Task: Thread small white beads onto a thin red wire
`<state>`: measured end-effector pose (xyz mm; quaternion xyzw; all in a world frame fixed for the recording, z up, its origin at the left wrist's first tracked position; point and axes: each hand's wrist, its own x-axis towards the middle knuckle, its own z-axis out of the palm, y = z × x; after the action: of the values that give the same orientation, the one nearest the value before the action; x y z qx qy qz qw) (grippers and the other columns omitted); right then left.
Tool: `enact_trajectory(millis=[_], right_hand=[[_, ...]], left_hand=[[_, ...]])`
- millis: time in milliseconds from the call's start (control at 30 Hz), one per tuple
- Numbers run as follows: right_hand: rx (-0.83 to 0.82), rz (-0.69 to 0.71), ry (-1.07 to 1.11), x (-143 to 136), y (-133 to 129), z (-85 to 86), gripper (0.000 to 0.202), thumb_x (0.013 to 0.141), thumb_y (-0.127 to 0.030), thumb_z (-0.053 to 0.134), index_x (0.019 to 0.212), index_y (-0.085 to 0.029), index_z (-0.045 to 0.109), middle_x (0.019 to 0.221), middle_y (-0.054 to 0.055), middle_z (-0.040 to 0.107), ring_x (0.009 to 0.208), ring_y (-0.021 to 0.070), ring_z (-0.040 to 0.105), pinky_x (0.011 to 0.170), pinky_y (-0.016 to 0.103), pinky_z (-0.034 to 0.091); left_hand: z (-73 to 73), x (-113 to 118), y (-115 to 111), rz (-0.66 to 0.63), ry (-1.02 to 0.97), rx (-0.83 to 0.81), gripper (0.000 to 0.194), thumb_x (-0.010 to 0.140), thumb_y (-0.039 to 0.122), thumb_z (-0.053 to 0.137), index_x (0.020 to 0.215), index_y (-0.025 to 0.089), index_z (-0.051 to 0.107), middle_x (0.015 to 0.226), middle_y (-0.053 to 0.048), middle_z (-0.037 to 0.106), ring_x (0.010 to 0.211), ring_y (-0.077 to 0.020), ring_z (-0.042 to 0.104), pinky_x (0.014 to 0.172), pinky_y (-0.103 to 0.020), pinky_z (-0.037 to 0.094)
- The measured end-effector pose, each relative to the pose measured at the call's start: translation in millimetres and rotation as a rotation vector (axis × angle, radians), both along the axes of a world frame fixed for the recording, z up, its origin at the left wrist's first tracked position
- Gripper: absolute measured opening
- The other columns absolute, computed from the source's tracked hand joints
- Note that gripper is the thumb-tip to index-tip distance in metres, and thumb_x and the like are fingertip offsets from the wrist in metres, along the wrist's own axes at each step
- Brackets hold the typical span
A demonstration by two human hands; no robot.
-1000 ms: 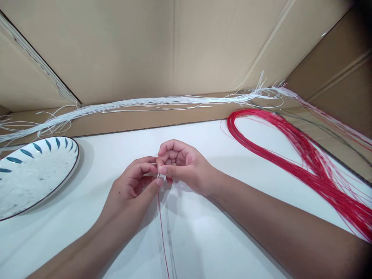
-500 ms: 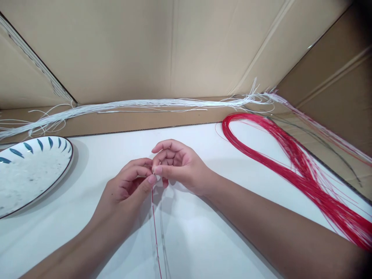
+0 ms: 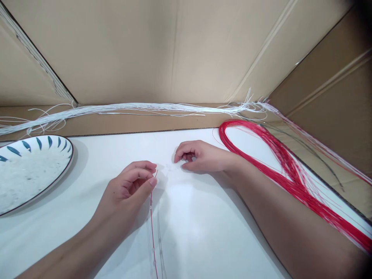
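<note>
Head cam: person's left hand (image 3: 132, 186) has its grip pinched on a red thread (image 3: 152, 228), thumb vs. index, w/ a short tip poking up past them & the rest running down the middle of the worktop (image 3: 197, 236) to the bottom of view. Small clear bits sit along the thread, prob. beads. Right hand (image 3: 205, 157) is apart from the left, fingers curled, near some faint clear specks (image 3: 168, 167); can't tell if its grip has anything. Plate (image 3: 54, 155) w/ leaf marks far left; red bundle (image 3: 280, 149) lies right, partly behind the right arm; white strands (image 3: 130, 107) run along the back.

Risks, in judgement: if the pinch slackens, the thread prob. slips & bits could slide off the short tip; specks, being nr. invisible on white, could get missed or brushed away by the right fingers.
</note>
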<state>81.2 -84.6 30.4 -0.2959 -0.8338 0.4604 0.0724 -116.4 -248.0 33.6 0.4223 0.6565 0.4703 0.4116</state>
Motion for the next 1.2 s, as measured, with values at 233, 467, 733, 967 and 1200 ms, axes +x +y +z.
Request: enact_trajectory(millis=[233, 467, 733, 967, 1200], right_hand=[[0.043, 0.066, 0.039, -2, 3, -3.9, 0.006, 0.083, -0.020, 0.072, 0.087, -0.018, 0.076, 0.097, 0.004, 0.067, 0.082, 0.0150, 0.057, 0.073, 0.028, 0.046], [0.109, 0.049, 0.048, -6, -2, -6.2, 0.007, 0.084, -0.013, 0.067, 0.084, -0.017, 0.073, 0.097, 0.004, 0.067, 0.079, 0.0141, 0.058, 0.070, 0.028, 0.045], [0.136, 0.075, 0.062, -8, -3, -7.9, 0.007, 0.087, -0.015, 0.072, 0.093, -0.016, 0.075, 0.100, 0.005, 0.070, 0.087, 0.0150, 0.061, 0.076, 0.027, 0.047], [0.161, 0.079, 0.075, -12, -5, -10.6, 0.003, 0.089, -0.015, 0.072, 0.087, -0.017, 0.074, 0.095, 0.004, 0.070, 0.082, 0.0144, 0.061, 0.073, 0.027, 0.046], [-0.093, -0.113, 0.228, -11, -7, -13.7, 0.009, 0.085, -0.025, 0.075, 0.081, -0.017, 0.073, 0.087, 0.002, 0.070, 0.077, 0.0136, 0.061, 0.071, 0.027, 0.046]], left_hand=[[0.0, 2, -1, 0.006, -0.022, 0.005, 0.025, 0.082, 0.044, 0.076, 0.069, 0.024, 0.071, 0.117, -0.004, 0.067, 0.099, -0.0231, 0.065, 0.078, -0.032, 0.053], [1.7, 3, -1, 0.001, 0.000, 0.012, 0.026, 0.083, 0.045, 0.075, 0.068, 0.024, 0.071, 0.116, -0.005, 0.067, 0.097, -0.0235, 0.066, 0.076, -0.032, 0.053], [-3.6, 3, -2, 0.006, 0.008, 0.005, 0.024, 0.082, 0.043, 0.073, 0.068, 0.024, 0.070, 0.117, -0.003, 0.067, 0.099, -0.0228, 0.064, 0.083, -0.032, 0.051], [-10.2, -3, -1, -0.048, -0.024, 0.011, 0.024, 0.085, 0.045, 0.073, 0.069, 0.026, 0.072, 0.118, -0.001, 0.065, 0.100, -0.0208, 0.063, 0.078, -0.028, 0.049], [-11.5, -7, -1, -0.090, -0.033, 0.027, 0.024, 0.090, 0.042, 0.069, 0.073, 0.025, 0.072, 0.119, -0.004, 0.065, 0.090, -0.0176, 0.062, 0.074, -0.027, 0.051]])
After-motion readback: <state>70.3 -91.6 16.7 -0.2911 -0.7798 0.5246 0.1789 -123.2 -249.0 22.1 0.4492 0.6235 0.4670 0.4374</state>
